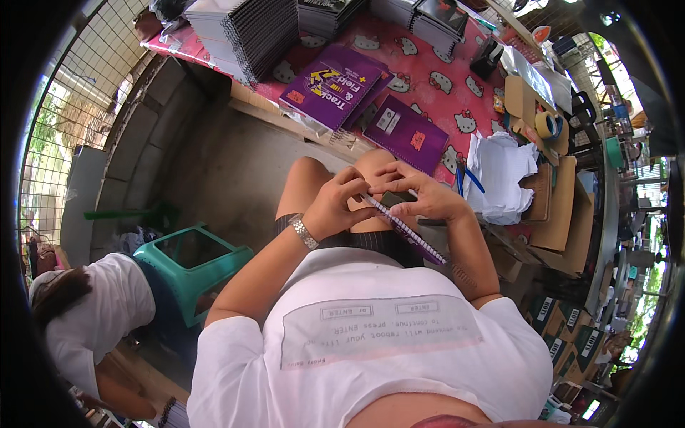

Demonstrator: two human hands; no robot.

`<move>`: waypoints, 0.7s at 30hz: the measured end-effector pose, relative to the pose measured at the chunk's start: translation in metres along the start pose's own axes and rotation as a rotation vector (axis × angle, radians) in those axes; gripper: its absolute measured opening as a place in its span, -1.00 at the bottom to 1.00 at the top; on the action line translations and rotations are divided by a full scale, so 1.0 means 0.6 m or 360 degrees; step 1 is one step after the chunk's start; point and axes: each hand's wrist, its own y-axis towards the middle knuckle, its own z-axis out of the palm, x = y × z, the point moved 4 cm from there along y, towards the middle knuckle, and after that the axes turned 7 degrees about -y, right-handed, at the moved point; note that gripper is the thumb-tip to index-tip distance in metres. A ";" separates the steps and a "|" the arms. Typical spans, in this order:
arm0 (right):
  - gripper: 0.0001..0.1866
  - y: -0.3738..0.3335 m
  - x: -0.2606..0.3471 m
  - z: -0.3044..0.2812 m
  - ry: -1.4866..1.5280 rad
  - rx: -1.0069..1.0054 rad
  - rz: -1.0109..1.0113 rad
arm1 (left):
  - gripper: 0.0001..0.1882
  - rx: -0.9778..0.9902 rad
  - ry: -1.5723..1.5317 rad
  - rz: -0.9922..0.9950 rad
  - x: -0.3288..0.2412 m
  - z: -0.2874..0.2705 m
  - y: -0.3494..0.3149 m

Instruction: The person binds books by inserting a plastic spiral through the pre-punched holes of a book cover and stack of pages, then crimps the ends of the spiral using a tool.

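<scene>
Over my lap I hold a spiral-bound notebook (410,232), spine up and slanting, with a purple edge at its lower end. My left hand (344,203) pinches the spine's far end between thumb and fingers; a metal watch is on that wrist. Opposite it, the curled fingers of my right hand (421,192) grip the same end. Ahead on the table lie a stack of purple notebooks (332,89) and a single purple notebook (407,135). A blue-handled hand tool (469,178) rests right of them, beside crumpled white paper (499,171).
The pink patterned tablecloth (435,78) carries tall stacks of spiral notebooks (250,36) at the far left. Cardboard boxes (560,207) and a tape roll (548,125) are at right. To my left stand a green plastic stool (189,250) and a person in a white shirt (107,307), bending.
</scene>
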 end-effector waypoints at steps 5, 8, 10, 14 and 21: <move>-0.37 -0.002 0.021 0.000 0.1050 0.0079 -0.0778 | -0.63 -0.0093 -0.0138 -0.0012 -0.002 -0.001 0.006; -0.30 0.006 0.000 -0.005 0.0271 -0.0171 -0.0266 | -0.64 -0.0123 -0.0251 -0.0176 0.011 -0.001 -0.005; -0.36 0.006 0.014 0.004 0.0716 -0.0043 -0.0466 | -0.64 -0.0137 -0.0230 -0.0133 0.014 -0.001 -0.001; -0.41 0.006 -0.004 0.005 0.0555 -0.0049 -0.0356 | -0.65 -0.0164 -0.0294 -0.0230 0.024 0.002 -0.008; -0.40 0.020 -0.005 -0.001 0.0147 -0.0028 -0.0149 | -0.57 -0.0149 -0.0220 -0.0200 0.025 0.003 -0.003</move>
